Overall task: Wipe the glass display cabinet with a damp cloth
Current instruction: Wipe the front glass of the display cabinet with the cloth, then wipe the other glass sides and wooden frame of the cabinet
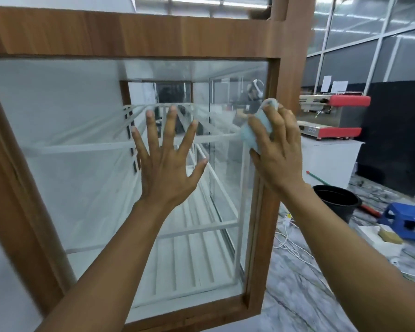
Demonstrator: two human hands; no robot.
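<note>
Gripping one blue cloth (249, 135), the right hand (279, 154) presses it on the glass (70, 116) near the right wooden edge of the cabinet (130, 34); the left hand (168, 168) lies flat beside it, five fingers spread.

Café or shop interior — red espresso machine (331, 116), glass display cabinet (130, 34), glazed partition walls (359, 44)
</note>
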